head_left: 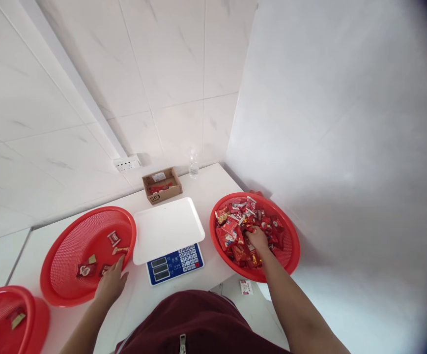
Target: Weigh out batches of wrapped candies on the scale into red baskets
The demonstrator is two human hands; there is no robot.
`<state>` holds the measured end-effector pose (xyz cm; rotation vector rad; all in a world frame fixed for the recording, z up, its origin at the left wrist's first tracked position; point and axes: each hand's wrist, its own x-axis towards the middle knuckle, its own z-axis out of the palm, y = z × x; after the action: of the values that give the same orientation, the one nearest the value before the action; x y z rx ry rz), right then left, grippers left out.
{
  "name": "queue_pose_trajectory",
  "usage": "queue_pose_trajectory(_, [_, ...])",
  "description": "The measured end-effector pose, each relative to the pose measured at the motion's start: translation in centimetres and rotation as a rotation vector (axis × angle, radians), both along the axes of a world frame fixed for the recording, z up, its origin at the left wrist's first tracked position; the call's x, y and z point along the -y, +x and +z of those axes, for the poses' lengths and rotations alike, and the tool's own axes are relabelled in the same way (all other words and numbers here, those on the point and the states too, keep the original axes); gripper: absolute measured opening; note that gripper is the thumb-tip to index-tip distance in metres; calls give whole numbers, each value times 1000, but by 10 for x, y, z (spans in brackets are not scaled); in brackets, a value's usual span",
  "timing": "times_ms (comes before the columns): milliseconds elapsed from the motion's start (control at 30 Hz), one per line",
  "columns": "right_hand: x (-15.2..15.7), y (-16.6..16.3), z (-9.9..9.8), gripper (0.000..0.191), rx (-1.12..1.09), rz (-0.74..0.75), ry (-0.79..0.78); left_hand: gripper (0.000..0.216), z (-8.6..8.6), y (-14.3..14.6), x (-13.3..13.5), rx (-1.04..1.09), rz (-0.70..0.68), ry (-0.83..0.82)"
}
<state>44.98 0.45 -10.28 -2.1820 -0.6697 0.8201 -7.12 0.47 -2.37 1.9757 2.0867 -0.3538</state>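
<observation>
My right hand (258,240) reaches into the red basket (293,246) on the right, which is heaped with red-wrapped snack packets (233,231). Its fingers are curled down among the packets, and what they close on is hidden. My left hand (112,282) is at the near right rim of another red basket (60,260), fingers stretched out and thumb apart, nothing visible in it. A few small packets (85,269) lie in that basket, some close to my left fingertips. Between the baskets stands a weighing scale (176,264) with a bare white tray (167,228).
Behind the scale is a small cardboard box (167,196) with red packets inside. A clear plastic bottle (193,167) stands by the tiled wall, near a power socket (127,163). A third red basket (38,319) is at the lower left. A white wall closes off the right side.
</observation>
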Motion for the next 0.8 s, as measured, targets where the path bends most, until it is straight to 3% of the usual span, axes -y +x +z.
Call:
queue_pose_trajectory(133, [5, 12, 19, 31, -185, -21, 162, 53, -5, 6, 3, 5, 27, 48])
queue_pose_trajectory(233, [11, 24, 38, 42, -514, -88, 320, 55, -5, 12, 6, -3, 57, 80])
queue_pose_trajectory(333, [16, 33, 52, 47, -690, -140, 355, 57, -3, 18, 8, -9, 72, 119])
queue_pose_trajectory(567, [20, 38, 51, 42, -560, -117, 345, 58, 0, 27, 10, -60, 96, 112])
queue_pose_trajectory(733, [23, 42, 45, 35, 9, -30, 176, 59, 4, 30, 12, -81, 90, 95])
queue_pose_trajectory(800, [24, 41, 45, 36, 109, 24, 125, 59, 6, 31, 13, -82, 85, 84])
